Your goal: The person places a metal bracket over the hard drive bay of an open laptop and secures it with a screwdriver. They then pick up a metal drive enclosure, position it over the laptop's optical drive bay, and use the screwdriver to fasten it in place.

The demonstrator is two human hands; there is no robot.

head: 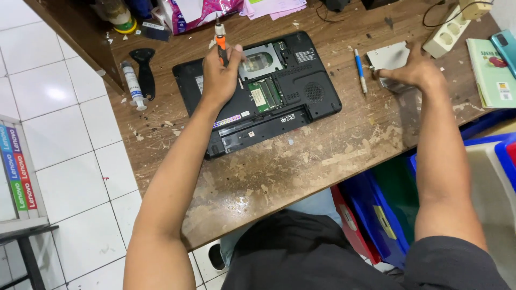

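1. Left hand [219, 75]: closed round an orange-handled screwdriver [220, 44], held upright over the upturned laptop [258, 91]. Tip hidden behind the hand; cannot tell whether it sits in a screw.
2. Right hand [413, 69]: spread flat, palm down, pressing on a grey metal panel [388, 58] lying on the desk [301, 161], well apart from the laptop. It grips nothing.
3. Laptop: black, base up, near the desk's middle, turned at an angle. Bay covers are off; a green memory board [264, 94] and a silver drive bay [261, 59] lie exposed.
4. Risk: with the tip out of sight and the eyes likely drawn right, the driver could slip and gouge the bare memory board just beside it.
5. Risk: the laptop is steadied by neither hand; a push on the driver could skid it over the flaking desk top.
6. Risk: loose chips of desk veneer lie around; one could drop into the open bays.
7. Risk: the panel lies near the blue pen [360, 69]; sliding it could roll the pen off.
8. Count, near to far: laptop 1; memory board 1; screwdriver 1; syringe [132, 86] 1; black scraper [144, 70] 1; pen 1; panel 1; power strip [447, 33] 1; green book [492, 72] 1.
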